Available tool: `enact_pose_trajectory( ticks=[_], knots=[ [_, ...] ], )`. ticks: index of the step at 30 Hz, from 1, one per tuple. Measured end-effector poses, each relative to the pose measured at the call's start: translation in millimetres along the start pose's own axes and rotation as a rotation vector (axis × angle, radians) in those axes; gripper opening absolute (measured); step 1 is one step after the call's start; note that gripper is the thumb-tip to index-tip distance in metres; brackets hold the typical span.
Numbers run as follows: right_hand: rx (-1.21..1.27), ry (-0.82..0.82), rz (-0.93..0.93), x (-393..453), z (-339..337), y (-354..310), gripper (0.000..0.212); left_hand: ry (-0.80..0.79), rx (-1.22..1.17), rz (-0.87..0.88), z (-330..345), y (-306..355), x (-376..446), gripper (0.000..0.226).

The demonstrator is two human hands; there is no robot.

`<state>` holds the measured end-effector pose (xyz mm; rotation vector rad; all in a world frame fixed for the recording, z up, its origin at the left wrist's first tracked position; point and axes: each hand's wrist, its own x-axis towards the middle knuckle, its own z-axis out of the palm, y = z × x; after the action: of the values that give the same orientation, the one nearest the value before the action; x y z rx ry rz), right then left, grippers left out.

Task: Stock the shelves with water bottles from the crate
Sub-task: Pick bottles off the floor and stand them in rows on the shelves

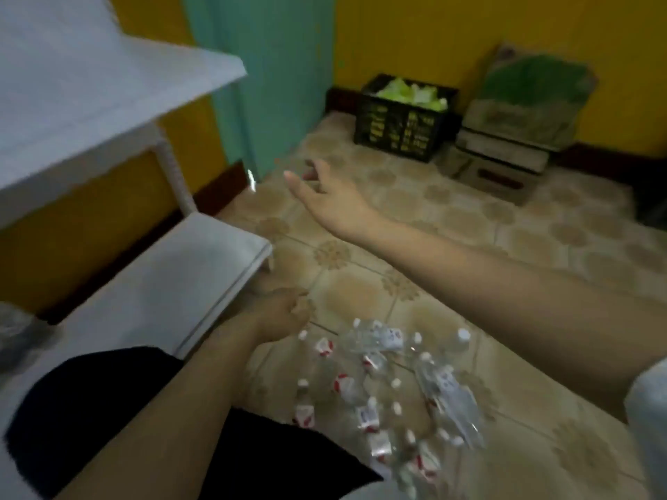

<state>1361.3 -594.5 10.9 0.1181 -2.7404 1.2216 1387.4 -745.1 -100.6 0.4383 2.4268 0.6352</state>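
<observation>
Several clear water bottles [389, 384] with white caps and red-and-white labels lie in a loose heap on the tiled floor at bottom centre. A white two-tier shelf stands at the left: its upper board [90, 84] and lower board [173, 283] show bare. A black crate [400, 128] holding pale green things sits by the yellow back wall. My right hand [317, 189] stretches out over the floor toward the crate, fingers apart and holding nothing. My left hand [285, 312] hangs by the lower board's edge just above the heap, fingers curled shut with nothing visible in them.
Stacked cardboard boxes [505, 149] with a green-printed sack on top stand right of the crate. A teal door [267, 77] fills the back left corner. My dark-clothed knee [108, 409] is at bottom left. The frame is motion-blurred.
</observation>
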Motion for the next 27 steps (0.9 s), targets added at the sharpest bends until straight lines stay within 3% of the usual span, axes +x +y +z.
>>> enact_pose_trajectory(
  ticks=[3, 7, 11, 16, 23, 25, 27],
  knots=[
    [-0.027, -0.052, 0.281, -36, 3, 113, 0.065, -0.296, 0.158, -0.043, 60, 23, 52, 0.053],
    [-0.167, -0.173, 0.612, -97, 38, 259, 0.063, -0.401, 0.212, -0.034, 119, 36, 99, 0.045],
    [-0.202, -0.434, 0.755, -158, 107, 349, 0.052, -0.523, 0.268, -0.12, 161, 9, 122, 0.044],
    [-0.105, -0.661, 0.834, -198, 197, 390, 0.063, -0.523, 0.242, -0.275, 170, -15, 136, 0.043],
    [-0.285, -0.636, 0.667, -221, 264, 435, 0.049, -0.432, 0.063, -0.372, 177, -27, 148, 0.039],
    [-0.159, -0.632, 0.708, -215, 259, 433, 0.053, -0.431, 0.023, -0.394, 176, -29, 150, 0.04],
    [0.151, -0.624, 0.861, -207, 244, 421, 0.053, -0.424, -0.001, -0.416, 175, -32, 152, 0.038]
  ],
)
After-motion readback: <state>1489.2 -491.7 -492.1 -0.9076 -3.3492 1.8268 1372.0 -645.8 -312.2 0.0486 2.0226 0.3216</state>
